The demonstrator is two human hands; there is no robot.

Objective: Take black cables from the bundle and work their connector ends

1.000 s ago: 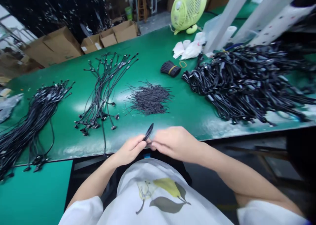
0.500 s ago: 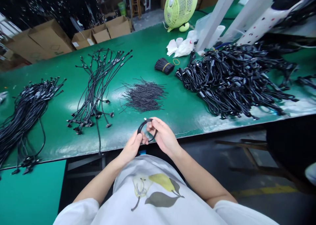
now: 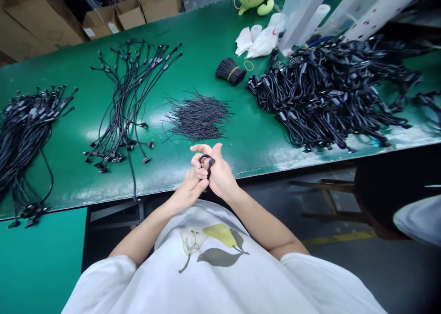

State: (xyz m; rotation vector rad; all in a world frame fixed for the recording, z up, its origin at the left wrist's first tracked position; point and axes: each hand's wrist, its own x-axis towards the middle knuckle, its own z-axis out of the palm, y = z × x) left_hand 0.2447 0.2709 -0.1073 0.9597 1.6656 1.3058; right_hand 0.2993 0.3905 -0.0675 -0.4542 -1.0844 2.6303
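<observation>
The left hand [image 3: 189, 185] grips a small black cable loop [image 3: 206, 160], curled fingers pressing it against the partly open right hand [image 3: 220, 176]. Both hover over the near edge of the green bench [image 3: 193, 33]. Thin black wires [image 3: 198, 118] lie at 12 o'clock, a heap of black cables [image 3: 327, 93] at 2 o'clock.

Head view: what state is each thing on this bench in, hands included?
Left hand: curled around the cable loop.
Right hand: pressed against the loop.
Black cable loop: coiled, held between both hands.
Wire bundle: tied with yellow rubber band.
Rubber band: lying loose.
Short black wires: loose, piled.
</observation>
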